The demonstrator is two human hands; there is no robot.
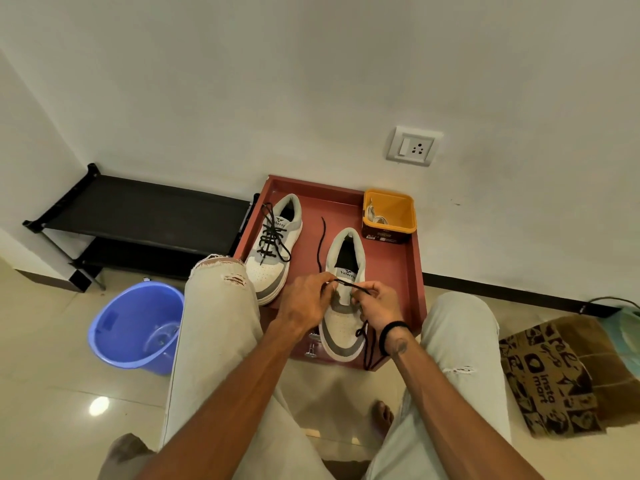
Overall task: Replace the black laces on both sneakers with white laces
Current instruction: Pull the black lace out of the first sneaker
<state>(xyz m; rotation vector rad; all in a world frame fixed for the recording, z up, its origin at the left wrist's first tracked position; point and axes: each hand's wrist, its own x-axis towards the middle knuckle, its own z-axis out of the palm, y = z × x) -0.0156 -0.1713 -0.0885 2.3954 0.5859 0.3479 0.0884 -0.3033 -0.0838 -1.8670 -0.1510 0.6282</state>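
A red tray [412,268] on the floor holds two sneakers and a yellow box [389,216], in which coiled white laces [375,216] are seen. A blue bucket [136,327] stands to the left. The far sneaker [273,247], still laced in black, and the near sneaker [343,299] are both laid lengthwise, toes toward the person. The black lace [349,284] over the near sneaker is pinched by the left hand [304,301] and the right hand [379,303].

Blue bucket [135,327] left; black rack [138,216] behind; printed paper bag [554,372] right.
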